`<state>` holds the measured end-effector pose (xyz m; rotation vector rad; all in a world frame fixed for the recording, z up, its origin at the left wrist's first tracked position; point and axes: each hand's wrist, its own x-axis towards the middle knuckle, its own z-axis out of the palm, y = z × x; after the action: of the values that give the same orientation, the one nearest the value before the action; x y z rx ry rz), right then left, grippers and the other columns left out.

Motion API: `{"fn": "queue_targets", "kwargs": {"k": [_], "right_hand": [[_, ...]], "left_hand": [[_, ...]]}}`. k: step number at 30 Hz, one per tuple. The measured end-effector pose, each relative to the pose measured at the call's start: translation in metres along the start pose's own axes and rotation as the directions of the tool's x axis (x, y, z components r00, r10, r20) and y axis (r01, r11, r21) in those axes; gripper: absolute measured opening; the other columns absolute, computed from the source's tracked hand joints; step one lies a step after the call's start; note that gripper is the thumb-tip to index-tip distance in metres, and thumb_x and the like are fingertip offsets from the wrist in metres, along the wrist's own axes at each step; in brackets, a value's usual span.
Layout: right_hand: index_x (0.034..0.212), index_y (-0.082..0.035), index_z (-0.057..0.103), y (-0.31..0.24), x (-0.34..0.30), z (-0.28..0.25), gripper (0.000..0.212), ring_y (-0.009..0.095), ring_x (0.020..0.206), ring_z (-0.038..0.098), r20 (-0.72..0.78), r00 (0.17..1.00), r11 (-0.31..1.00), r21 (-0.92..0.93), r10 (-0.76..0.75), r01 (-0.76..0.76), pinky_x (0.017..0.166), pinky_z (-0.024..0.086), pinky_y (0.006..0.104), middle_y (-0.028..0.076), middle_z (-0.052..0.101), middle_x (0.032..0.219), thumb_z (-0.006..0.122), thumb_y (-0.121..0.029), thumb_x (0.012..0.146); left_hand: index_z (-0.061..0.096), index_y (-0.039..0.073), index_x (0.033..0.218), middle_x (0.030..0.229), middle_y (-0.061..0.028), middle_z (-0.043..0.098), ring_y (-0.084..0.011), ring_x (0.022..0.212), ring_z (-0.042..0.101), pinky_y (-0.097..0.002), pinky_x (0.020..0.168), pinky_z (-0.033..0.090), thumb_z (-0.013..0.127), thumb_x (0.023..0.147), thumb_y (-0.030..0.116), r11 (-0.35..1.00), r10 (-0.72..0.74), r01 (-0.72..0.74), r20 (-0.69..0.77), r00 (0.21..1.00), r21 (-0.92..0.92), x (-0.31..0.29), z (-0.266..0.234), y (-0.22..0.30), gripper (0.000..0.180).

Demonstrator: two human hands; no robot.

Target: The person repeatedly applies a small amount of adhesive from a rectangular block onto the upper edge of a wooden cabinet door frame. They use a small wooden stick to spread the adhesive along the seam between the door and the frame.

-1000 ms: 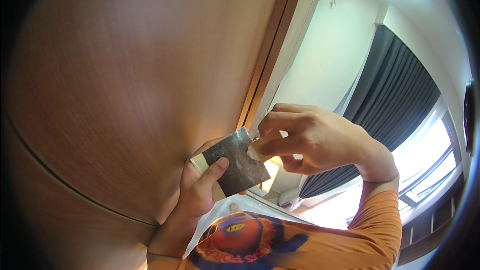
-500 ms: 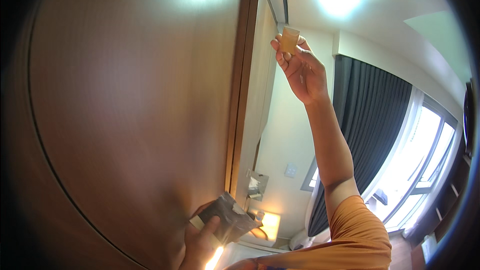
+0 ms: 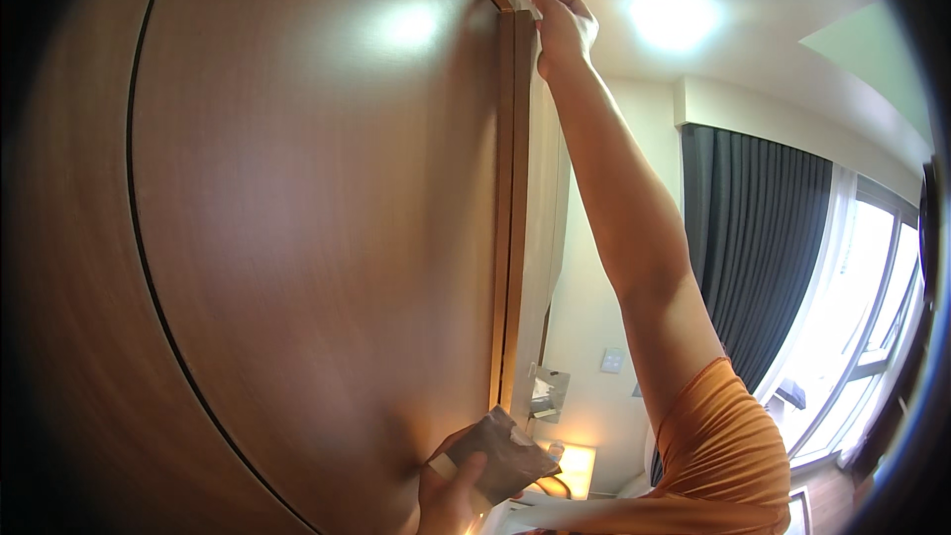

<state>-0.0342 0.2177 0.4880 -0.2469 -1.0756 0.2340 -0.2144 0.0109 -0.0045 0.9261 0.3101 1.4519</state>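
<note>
My right hand is raised high on an outstretched arm, at the top corner of the tall brown wooden panel. Its fingers are pinched together close to the upper edge. The small yellowish see-through square they gripped a moment ago is now almost wholly hidden behind them. Low down in front of the panel, my left hand holds a dark, flat, crumpled packet, thumb across its face. A light strip shows at the packet's left end.
A narrow pale side face runs down beside the panel's edge. Beyond it are a lit lamp, a wall switch, a dark grey curtain and a bright window. A round light glows on the ceiling.
My right hand has gone up and left, from beside the panel to its top corner, and the yellowish square has dropped from sight. My left hand and its packet appear lower and further right.
</note>
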Motion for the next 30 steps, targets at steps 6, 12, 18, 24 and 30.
{"fn": "queue_targets", "kwargs": {"k": [6, 12, 18, 24, 30], "right_hand": [[0.102, -0.004, 0.076, -0.008, 0.017, 0.025, 0.029, 0.020, 0.084, 0.070, -0.227, 0.966, 0.985, -0.092, 0.121, -0.145, 0.072, 0.058, 0.0431, 0.009, 0.079, 0.099, 0.088, -0.017, 0.078], [0.101, -0.002, 0.077, -0.003, 0.030, 0.029, 0.029, 0.020, 0.089, 0.075, -0.249, 0.959, 0.984, -0.079, 0.135, -0.159, 0.069, 0.059, 0.0398, 0.011, 0.081, 0.096, 0.089, -0.015, 0.077], [0.100, -0.003, 0.081, -0.013, 0.031, 0.037, 0.022, 0.025, 0.076, 0.075, -0.296, 0.950, 0.993, -0.029, 0.100, -0.113, 0.061, 0.062, 0.0394, 0.014, 0.078, 0.093, 0.088, -0.010, 0.080], [0.096, -0.004, 0.080, -0.013, 0.033, 0.040, 0.019, 0.024, 0.073, 0.074, -0.323, 0.940, 0.993, -0.013, 0.108, -0.118, 0.062, 0.062, 0.0382, 0.014, 0.078, 0.090, 0.088, -0.007, 0.079], [0.105, 0.007, 0.071, 0.002, 0.064, 0.048, 0.035, 0.023, 0.081, 0.074, -0.306, 0.930, 0.969, 0.198, 0.202, -0.145, 0.067, 0.056, 0.0330, 0.017, 0.077, 0.097, 0.088, -0.003, 0.077]], "left_hand": [[0.054, -0.002, 0.149, 0.126, -0.0191, 0.070, -0.0319, 0.098, 0.075, -0.0393, 0.069, 0.064, 0.068, 0.103, 0.017, 1.000, -0.027, 0.027, 0.031, 0.999, -0.007, -0.002, 0.004, 0.007, 0.051], [0.054, -0.003, 0.147, 0.121, -0.0178, 0.071, -0.0298, 0.095, 0.075, -0.0377, 0.070, 0.064, 0.068, 0.104, 0.018, 1.000, -0.005, 0.006, 0.051, 0.999, -0.026, -0.003, 0.011, 0.013, 0.050], [0.055, -0.003, 0.143, 0.120, -0.0164, 0.071, -0.0280, 0.096, 0.075, -0.0373, 0.072, 0.064, 0.068, 0.104, 0.019, 0.994, -0.096, 0.094, -0.054, 0.994, -0.052, -0.010, 0.013, 0.011, 0.046], [0.056, -0.003, 0.139, 0.119, -0.0159, 0.070, -0.0274, 0.095, 0.075, -0.0381, 0.075, 0.064, 0.067, 0.105, 0.019, 0.985, -0.149, 0.138, -0.106, 0.983, -0.107, -0.014, 0.016, 0.013, 0.042], [0.057, -0.003, 0.136, 0.111, -0.0142, 0.072, -0.0233, 0.088, 0.074, -0.0354, 0.075, 0.062, 0.066, 0.105, 0.019, 0.986, -0.169, 0.168, -0.108, 0.980, -0.016, -0.015, 0.017, 0.019, 0.039]]}}
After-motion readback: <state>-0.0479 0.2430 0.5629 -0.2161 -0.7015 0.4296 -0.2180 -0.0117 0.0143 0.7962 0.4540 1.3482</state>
